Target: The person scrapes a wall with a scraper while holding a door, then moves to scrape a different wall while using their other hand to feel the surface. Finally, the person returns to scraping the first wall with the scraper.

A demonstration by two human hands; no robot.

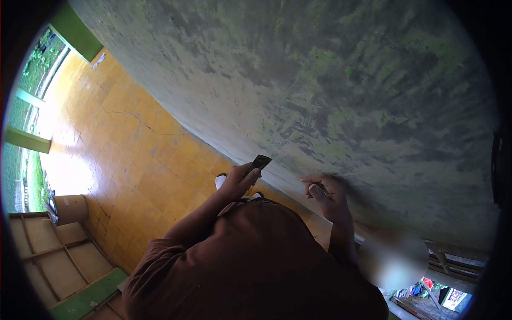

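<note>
A small dark flat card point(261, 161) sits just below the frame's centre, pinched in my left hand point(240, 178). Right of it, my right hand point(325, 192) is curled against the mossy grey wall point(330, 90); what it grips I cannot tell. Yellow tiled floor point(133, 144) fills the left.

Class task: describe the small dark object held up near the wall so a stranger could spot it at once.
Find the mottled grey-green wall above the yellow tiled floor. At its foot, the left hand pinches a small flat dark rectangular card, the only straight-edged, glossy thing there.
</note>
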